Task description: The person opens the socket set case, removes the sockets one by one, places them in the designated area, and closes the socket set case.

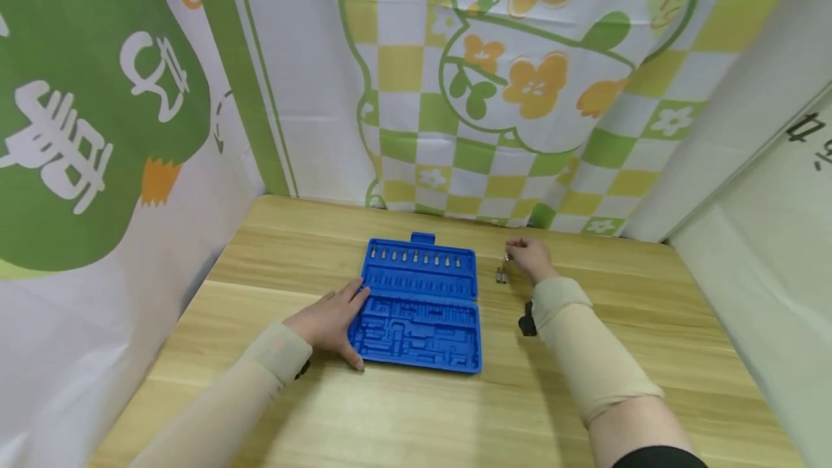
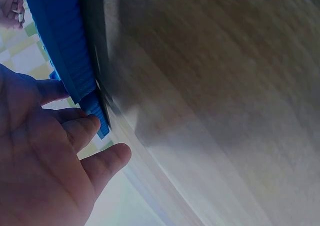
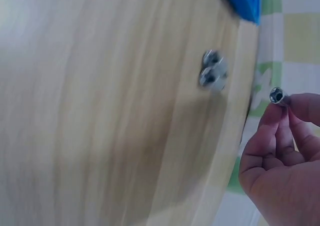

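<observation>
Just socket [image 3: 276,95] between right fingertips [image 3: 272,117]

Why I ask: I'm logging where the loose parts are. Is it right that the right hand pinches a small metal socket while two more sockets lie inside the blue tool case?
Not quite. The right hand does pinch a small metal socket, but the two other sockets lie on the wooden table beside the blue tool case, not inside it. The head view shows this.

A light wooden table [image 1: 585,396] carries an open blue tool case [image 1: 419,305] and two small sockets [image 1: 501,276] beside it.
</observation>
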